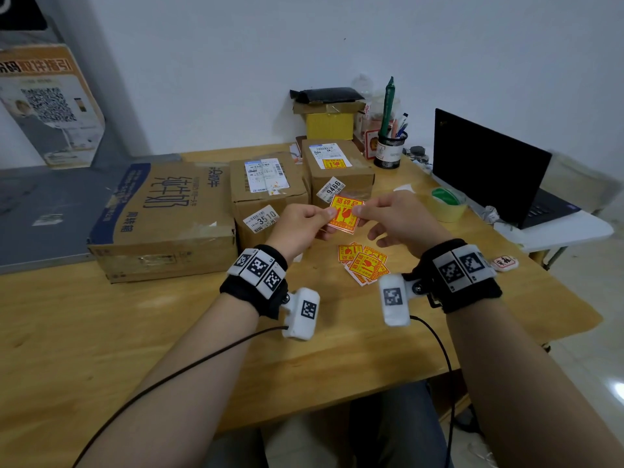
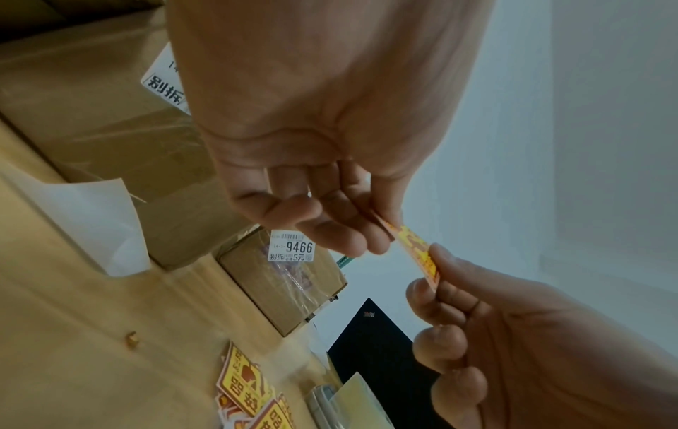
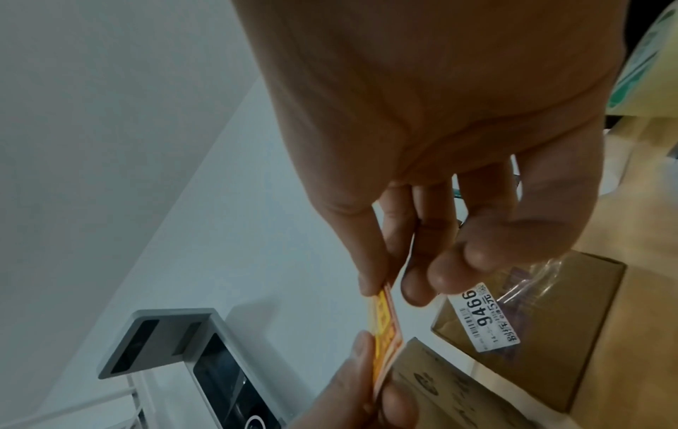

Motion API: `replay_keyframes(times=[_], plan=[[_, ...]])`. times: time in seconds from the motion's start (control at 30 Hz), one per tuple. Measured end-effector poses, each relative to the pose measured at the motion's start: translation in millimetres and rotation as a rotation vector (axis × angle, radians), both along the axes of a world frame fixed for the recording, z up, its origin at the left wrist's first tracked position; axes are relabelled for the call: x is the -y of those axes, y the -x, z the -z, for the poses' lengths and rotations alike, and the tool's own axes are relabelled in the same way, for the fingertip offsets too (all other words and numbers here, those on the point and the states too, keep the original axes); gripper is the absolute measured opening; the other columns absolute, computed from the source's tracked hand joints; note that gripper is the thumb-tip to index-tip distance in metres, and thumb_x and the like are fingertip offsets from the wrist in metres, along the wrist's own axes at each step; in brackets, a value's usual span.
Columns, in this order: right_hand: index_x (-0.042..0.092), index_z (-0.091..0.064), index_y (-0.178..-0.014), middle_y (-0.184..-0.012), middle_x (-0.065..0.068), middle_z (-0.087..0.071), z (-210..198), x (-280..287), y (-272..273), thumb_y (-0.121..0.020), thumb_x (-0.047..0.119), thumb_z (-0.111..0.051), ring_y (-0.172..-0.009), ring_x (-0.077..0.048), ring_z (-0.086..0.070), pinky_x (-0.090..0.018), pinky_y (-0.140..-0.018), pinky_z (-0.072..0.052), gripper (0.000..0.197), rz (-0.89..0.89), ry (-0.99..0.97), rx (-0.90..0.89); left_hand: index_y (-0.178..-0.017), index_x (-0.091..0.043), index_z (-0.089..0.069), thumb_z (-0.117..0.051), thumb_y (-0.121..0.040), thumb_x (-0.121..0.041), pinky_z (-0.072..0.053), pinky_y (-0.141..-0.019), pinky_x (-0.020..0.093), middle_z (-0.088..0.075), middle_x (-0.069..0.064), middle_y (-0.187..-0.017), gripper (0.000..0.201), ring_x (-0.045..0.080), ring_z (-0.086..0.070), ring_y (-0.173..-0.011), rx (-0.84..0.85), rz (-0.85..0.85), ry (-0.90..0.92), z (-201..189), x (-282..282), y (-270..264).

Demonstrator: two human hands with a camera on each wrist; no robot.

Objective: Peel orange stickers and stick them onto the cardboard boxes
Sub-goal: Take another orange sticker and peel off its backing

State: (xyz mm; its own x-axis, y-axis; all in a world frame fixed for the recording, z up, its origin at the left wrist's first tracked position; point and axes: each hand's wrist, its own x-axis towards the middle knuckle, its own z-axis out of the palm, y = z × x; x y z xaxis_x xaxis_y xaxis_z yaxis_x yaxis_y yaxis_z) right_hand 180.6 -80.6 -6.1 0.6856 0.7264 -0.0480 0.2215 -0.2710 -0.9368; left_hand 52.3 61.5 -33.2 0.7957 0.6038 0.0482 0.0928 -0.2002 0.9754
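An orange-and-yellow sticker (image 1: 344, 214) on its backing is held in the air in front of the boxes, between both hands. My left hand (image 1: 328, 215) pinches its left edge and my right hand (image 1: 360, 209) pinches its upper right corner. The wrist views show the sticker edge-on (image 2: 418, 249) (image 3: 385, 333) between thumbs and fingers. Below it, a pile of similar stickers (image 1: 364, 263) lies on the table. Three cardboard boxes stand behind: a large flat one (image 1: 162, 217), a middle one (image 1: 266, 194), and a right one (image 1: 337, 170) with an orange sticker (image 1: 332, 163) on top.
A black laptop (image 1: 489, 170) stands open at the right, with a tape roll (image 1: 447, 204) beside it. A mesh pen holder (image 1: 390, 150) and a yellow box (image 1: 329, 125) stand at the back. A white backing sheet (image 2: 99, 220) lies by the middle box.
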Motion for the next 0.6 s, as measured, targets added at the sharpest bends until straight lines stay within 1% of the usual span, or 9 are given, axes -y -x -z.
replay_keyframes(times=[0.03, 0.1, 0.17, 0.2, 0.27, 0.4, 0.5, 0.6], plan=[[0.011, -0.074, -0.087, -0.083, -0.004, -0.073, 0.1, 0.1, 0.1, -0.093, 0.026, -0.075, -0.053, -0.012, -0.060, -0.024, -0.048, -0.049, 0.017, 0.001, -0.003, -0.002, -0.100, 0.002, -0.073, -0.059, -0.101, -0.023, -0.040, -0.045, 0.007, -0.068, 0.001, -0.074, 0.028, -0.003, -0.059, -0.049, 0.007, 0.005, 0.001, -0.6, 0.1, 0.0], [0.011, -0.073, -0.086, -0.081, -0.004, -0.072, 0.5, 0.6, 0.1, -0.094, 0.027, -0.074, -0.052, -0.012, -0.060, -0.024, -0.048, -0.049, 0.018, 0.004, -0.009, -0.005, -0.093, -0.003, -0.073, -0.060, -0.100, -0.024, -0.040, -0.045, 0.008, -0.068, 0.001, -0.074, 0.026, -0.004, -0.059, -0.048, 0.004, 0.016, -0.006, -0.9, -0.1, -1.0], [0.011, -0.072, -0.085, -0.080, -0.003, -0.070, 1.0, 1.4, -0.2, -0.094, 0.028, -0.074, -0.052, -0.012, -0.059, -0.025, -0.048, -0.049, 0.019, 0.010, -0.015, -0.005, -0.087, -0.009, -0.073, -0.060, -0.100, -0.027, -0.040, -0.046, 0.013, -0.070, -0.001, -0.074, 0.025, -0.001, -0.060, -0.050, -0.011, 0.018, -0.011, 0.2, 0.4, -2.3], [0.011, -0.072, -0.085, -0.079, -0.003, -0.069, 1.2, 1.9, -0.4, -0.093, 0.029, -0.075, -0.052, -0.011, -0.059, -0.025, -0.048, -0.049, 0.020, 0.013, -0.017, -0.004, -0.087, -0.012, -0.073, -0.061, -0.100, -0.030, -0.040, -0.047, 0.017, -0.071, -0.002, -0.075, 0.025, 0.000, -0.061, -0.052, -0.019, 0.013, -0.012, 1.1, 0.8, -3.0], [0.010, -0.071, -0.084, -0.077, -0.003, -0.067, 1.7, 3.4, -0.8, -0.093, 0.030, -0.075, -0.051, -0.011, -0.058, -0.025, -0.047, -0.048, 0.022, 0.019, -0.022, -0.011, -0.091, -0.016, -0.075, -0.062, -0.099, -0.033, -0.038, -0.049, 0.022, -0.074, -0.004, -0.081, 0.023, 0.002, -0.062, -0.054, -0.023, -0.004, -0.007, 2.7, 2.4, -3.9], [0.010, -0.067, -0.082, -0.077, -0.005, -0.064, 3.1, 6.4, -2.1, -0.095, 0.030, -0.072, -0.053, -0.013, -0.058, -0.028, -0.050, -0.051, 0.025, 0.010, -0.014, -0.021, -0.093, -0.023, -0.076, -0.065, -0.097, -0.031, -0.040, -0.051, 0.023, -0.074, -0.007, -0.090, 0.014, 0.003, -0.065, -0.058, -0.006, -0.050, 0.014, 3.2, 6.7, -5.4], [0.007, -0.065, -0.089, -0.075, -0.004, -0.062, 5.2, 7.5, -2.7, -0.096, 0.031, -0.072, -0.053, -0.013, -0.058, -0.028, -0.049, -0.053, 0.026, 0.002, 0.008, -0.036, -0.101, -0.020, -0.076, -0.068, -0.094, -0.028, -0.041, -0.051, 0.022, -0.074, -0.007, -0.090, 0.014, 0.002, -0.065, -0.057, 0.006, -0.063, 0.031, 2.4, 8.9, -7.3], [0.011, -0.060, -0.086, -0.073, -0.003, -0.060, 7.2, 8.2, -2.9, -0.096, 0.033, -0.071, -0.053, -0.014, -0.058, -0.028, -0.050, -0.055, 0.026, -0.012, 0.022, -0.050, -0.106, -0.016, -0.076, -0.069, -0.093, -0.024, -0.042, -0.046, 0.017, -0.075, -0.003, -0.086, 0.016, 0.003, -0.066, -0.061, 0.045, -0.092, 0.028, 2.9, 9.3, -10.2]])
